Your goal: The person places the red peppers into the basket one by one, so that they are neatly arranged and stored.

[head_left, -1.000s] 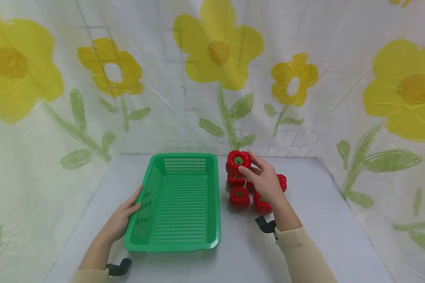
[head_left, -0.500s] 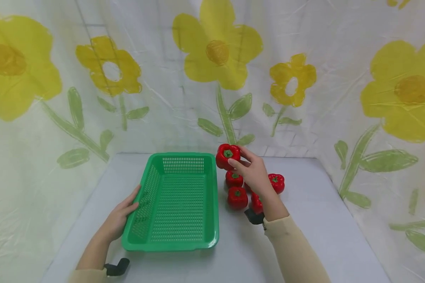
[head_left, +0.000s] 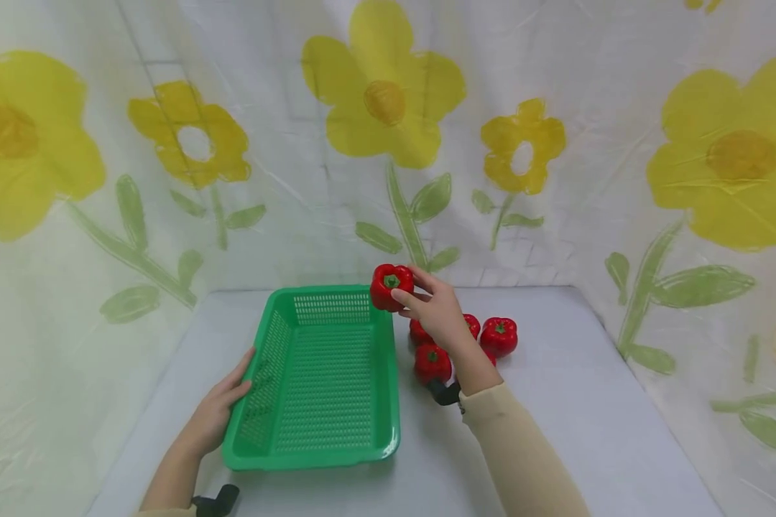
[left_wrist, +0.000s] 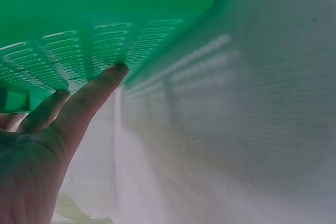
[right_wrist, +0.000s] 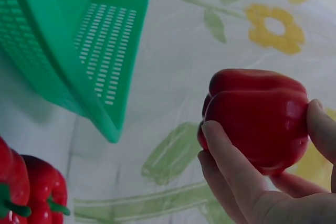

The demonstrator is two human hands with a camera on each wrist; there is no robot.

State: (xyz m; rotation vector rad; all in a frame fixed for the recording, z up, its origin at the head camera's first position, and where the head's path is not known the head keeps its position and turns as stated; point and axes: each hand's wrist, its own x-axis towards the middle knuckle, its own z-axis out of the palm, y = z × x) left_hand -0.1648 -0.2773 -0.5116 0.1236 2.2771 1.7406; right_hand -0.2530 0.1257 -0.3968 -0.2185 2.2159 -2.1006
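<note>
My right hand [head_left: 436, 309] holds a red bell pepper [head_left: 383, 289] between thumb and fingers, stem side facing me. In the head view the pepper is raised over the far right corner of a green plastic basket [head_left: 396, 402]. The right wrist view shows the fingers wrapped about the pepper [right_wrist: 257, 121], apart from the basket [right_wrist: 113, 124]. On the basket's left side, my left hand [head_left: 210, 416] touches the outer wall. Its extended fingers [left_wrist: 89, 100] press against the slotted wall in the left wrist view. No pepper lies inside the basket.
Several more red bell peppers [head_left: 432, 364] stand clustered right of the basket, partly hidden by my right hand and forearm. The white table [head_left: 575, 402] runs back to a flowered curtain [head_left: 284, 215], which also hangs at both sides.
My right hand has carried the pepper leftward, from above the other peppers to above the basket's far right corner. The left hand stays at the basket's left side. The view has shifted slightly.
</note>
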